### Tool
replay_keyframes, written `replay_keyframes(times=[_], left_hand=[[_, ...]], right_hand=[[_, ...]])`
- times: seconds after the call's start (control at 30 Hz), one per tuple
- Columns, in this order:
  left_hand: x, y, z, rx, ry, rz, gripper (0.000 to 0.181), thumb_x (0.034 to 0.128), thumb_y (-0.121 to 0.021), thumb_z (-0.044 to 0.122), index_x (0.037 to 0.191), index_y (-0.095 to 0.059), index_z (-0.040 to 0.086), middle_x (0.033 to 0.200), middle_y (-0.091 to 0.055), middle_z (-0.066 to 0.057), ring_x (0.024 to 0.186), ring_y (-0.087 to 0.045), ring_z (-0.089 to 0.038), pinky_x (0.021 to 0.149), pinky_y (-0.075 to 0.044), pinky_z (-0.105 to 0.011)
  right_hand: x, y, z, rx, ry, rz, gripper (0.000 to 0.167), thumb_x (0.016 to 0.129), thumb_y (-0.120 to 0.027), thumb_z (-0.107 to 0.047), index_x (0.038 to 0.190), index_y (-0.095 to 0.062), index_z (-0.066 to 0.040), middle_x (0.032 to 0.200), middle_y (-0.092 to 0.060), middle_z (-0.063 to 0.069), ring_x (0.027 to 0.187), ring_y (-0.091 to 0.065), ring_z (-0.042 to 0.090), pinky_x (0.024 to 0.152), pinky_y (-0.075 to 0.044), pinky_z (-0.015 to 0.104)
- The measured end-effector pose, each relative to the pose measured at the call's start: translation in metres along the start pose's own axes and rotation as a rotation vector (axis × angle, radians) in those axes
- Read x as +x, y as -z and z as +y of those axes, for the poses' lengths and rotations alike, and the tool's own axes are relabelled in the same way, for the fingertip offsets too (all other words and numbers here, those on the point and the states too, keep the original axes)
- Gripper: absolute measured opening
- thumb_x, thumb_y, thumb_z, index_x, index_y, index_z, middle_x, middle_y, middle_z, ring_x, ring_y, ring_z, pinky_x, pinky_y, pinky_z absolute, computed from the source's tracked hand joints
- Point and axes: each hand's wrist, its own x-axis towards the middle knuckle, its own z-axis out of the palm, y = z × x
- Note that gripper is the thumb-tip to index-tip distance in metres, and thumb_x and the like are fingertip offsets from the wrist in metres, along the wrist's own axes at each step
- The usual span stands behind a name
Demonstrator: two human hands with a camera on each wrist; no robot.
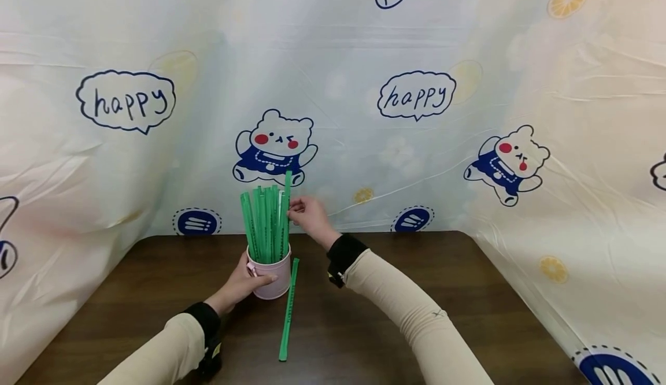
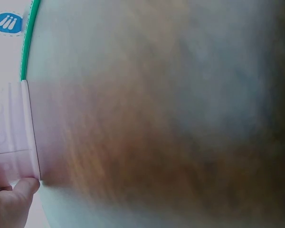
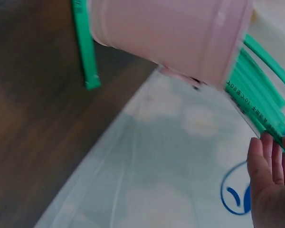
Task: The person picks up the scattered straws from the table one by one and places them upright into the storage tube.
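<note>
A small pink bucket (image 1: 272,281) stands on the dark table, packed with several upright green wrapped straws (image 1: 264,223). My left hand (image 1: 243,284) grips the bucket from its left side, thumb across the front. The left wrist view shows that thumb by the rim (image 2: 31,128). At the bundle's right edge, one straw (image 1: 287,211) rises above the others. My right hand (image 1: 308,216) pinches it; in the right wrist view printed text shows on the green wrapping (image 3: 251,107) near the fingertips. Another wrapped straw (image 1: 288,310) lies on the table just right of the bucket.
The brown wooden table (image 1: 395,315) ends at the back against a pale printed curtain (image 1: 343,154), which also hangs at both sides. Dark bands circle both wrists.
</note>
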Motion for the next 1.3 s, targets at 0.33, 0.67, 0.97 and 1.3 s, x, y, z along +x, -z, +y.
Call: replay_keyframes(times=[0.33,0.67,0.97,1.3], left_hand=[[-0.003,0.0,0.002,-0.005,0.01,0.003,0.108,0.0908,-0.074,0.024,0.161,0.005,0.006,0.161,-0.024,-0.026,0.147,-0.033,-0.044,0.123,-0.028,-0.064],[-0.004,0.0,0.002,-0.009,0.012,0.0,0.106,0.0908,-0.073,0.024,0.16,0.003,0.004,0.16,-0.025,-0.027,0.146,-0.034,-0.044,0.123,-0.029,-0.063],[-0.002,-0.001,0.002,-0.013,-0.004,-0.001,0.104,0.0916,-0.073,0.023,0.16,0.003,0.004,0.16,-0.026,-0.026,0.146,-0.035,-0.044,0.123,-0.028,-0.063],[0.0,0.0,-0.002,-0.017,-0.007,-0.006,0.103,0.092,-0.072,0.023,0.161,0.002,0.006,0.159,-0.028,-0.025,0.144,-0.036,-0.043,0.122,-0.029,-0.064]], right_hand=[[-0.01,-0.02,0.019,-0.097,0.042,-0.061,0.023,0.098,-0.063,-0.003,0.119,-0.066,0.006,0.113,-0.071,0.025,0.108,-0.067,0.035,0.086,-0.056,0.028],[-0.014,-0.029,0.032,-0.122,-0.011,-0.057,0.02,0.096,-0.065,-0.004,0.114,-0.067,0.004,0.109,-0.072,0.023,0.104,-0.068,0.033,0.082,-0.054,0.027],[-0.016,-0.028,0.028,-0.181,0.014,-0.063,0.012,0.098,-0.064,-0.008,0.106,-0.07,-0.001,0.101,-0.072,0.018,0.086,-0.062,0.019,0.072,-0.046,0.022],[-0.019,-0.022,0.039,-0.193,0.012,-0.022,0.015,0.099,-0.065,-0.014,0.105,-0.07,-0.001,0.099,-0.072,0.016,0.082,-0.059,0.014,0.07,-0.045,0.021]])
